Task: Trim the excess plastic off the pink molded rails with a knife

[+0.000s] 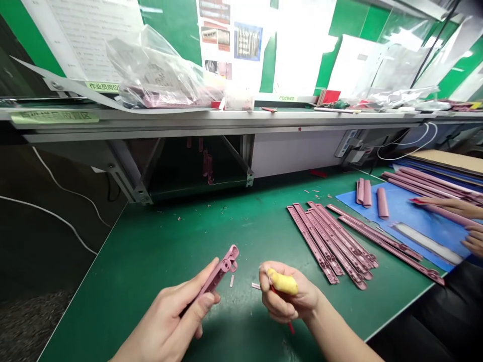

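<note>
My left hand (171, 314) is closed around a long pink plastic strip (222, 266), gripped between thumb and fingers. Its rounded end with a small hole points up and away from me. To the right, my right hand (289, 296) is curled shut on a thin red stick-like tool (291, 328), mostly hidden by the fingers. A yellow cover (284, 282) wraps what looks like one finger of that hand. Small pink scraps (232, 280) lie on the green tabletop (151, 281) between the two hands.
Several pink strips (328, 241) lie at the right. Beyond them, a blue mat (422, 226) carries pink pieces (382, 202); a co-worker's hands (453, 206) are over it. A shelf (188, 120) spans the back, with a plastic bag (162, 75) on it.
</note>
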The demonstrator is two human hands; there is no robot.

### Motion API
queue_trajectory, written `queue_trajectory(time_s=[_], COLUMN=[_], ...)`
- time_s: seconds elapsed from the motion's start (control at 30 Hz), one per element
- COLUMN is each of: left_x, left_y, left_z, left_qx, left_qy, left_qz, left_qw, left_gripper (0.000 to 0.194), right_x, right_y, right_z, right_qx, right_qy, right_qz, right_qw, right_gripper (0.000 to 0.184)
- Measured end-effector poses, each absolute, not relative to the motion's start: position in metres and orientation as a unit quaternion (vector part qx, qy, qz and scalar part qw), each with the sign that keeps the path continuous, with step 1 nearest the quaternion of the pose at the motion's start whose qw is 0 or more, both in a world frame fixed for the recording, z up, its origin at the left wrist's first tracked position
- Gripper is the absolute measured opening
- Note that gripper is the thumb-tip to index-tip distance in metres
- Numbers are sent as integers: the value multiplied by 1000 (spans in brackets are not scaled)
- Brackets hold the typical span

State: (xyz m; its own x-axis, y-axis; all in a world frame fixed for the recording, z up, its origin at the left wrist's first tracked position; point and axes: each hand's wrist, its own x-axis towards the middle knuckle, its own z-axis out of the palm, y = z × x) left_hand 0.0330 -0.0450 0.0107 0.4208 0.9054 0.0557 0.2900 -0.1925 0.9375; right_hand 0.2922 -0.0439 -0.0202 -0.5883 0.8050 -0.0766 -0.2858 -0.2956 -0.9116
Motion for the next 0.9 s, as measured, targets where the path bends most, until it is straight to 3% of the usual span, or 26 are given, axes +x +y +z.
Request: queue_trajectory(time_s=[0.07,0.13,0.27,0.37,0.5,0.6,0.73,0.9], left_x=[23,14,4,-1,-5,-7,-10,-5], left_y=[-37,-27,-9,-1,-3,-9,-15,-23], left_z=[10,12,23,34,54,64,59,37], left_qx=[714,768,889,933,950,941,935,938], left_qy=[434,422,354,282,215,202,196,217], left_qz=[278,232,208,219,152,122,164,242], left_qw=[474,422,203,43,-169,-242,-247,-120], left_gripper=[46,45,39,42,61,65,59,48], right_x=[284,274,258,255,256,257,257,256], right_y=[-48,-52,-47,-39,-35,-38,-43,-49], right_z=[-21,-13,6,12,14,16,19,23], right_qx=[-322,-400,-446,-438,-417,-386,-364,-352], right_qy=[-513,-623,-809,-843,-862,-879,-875,-851], right_qz=[678,515,129,-22,-123,-150,-175,-202], right_qw=[416,432,360,313,261,237,267,333], right_gripper=[46,45,59,66,55,45,42,45])
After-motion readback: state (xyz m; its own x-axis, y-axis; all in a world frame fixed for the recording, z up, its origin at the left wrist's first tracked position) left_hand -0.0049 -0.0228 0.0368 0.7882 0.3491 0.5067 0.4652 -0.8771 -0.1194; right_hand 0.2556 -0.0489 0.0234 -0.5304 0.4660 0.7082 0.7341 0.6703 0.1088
